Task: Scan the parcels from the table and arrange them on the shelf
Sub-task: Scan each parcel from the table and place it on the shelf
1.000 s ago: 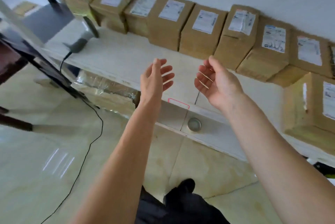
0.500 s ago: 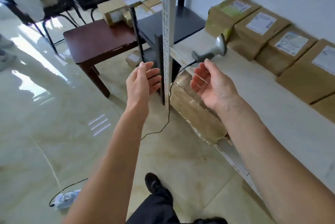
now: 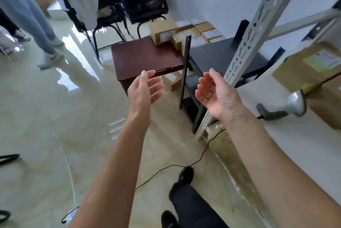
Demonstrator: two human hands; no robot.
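A: Hands?
B: Left hand (image 3: 143, 90) and right hand (image 3: 215, 92) raised, palms facing each other, fingers relaxed, holding nothing.
A: Parcels?
B: Several on the table's (image 3: 144, 59) far corner, e.g. parcel (image 3: 162, 31). More stacked on the floor behind. One box (image 3: 310, 67) on the shelf (image 3: 287, 146).
A: Scanner?
B: Scanner (image 3: 285, 107) lying on the shelf, just beside that box, cable (image 3: 201, 155) trailing to the floor.

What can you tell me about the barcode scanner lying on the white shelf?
The barcode scanner is a handheld type, with a silver-grey head and a darker grey handle, apparently plastic. It lies on its side on the white shelf, its head beside a cardboard parcel. A thin black cable appears to run from its handle down to the floor. No hand touches it.
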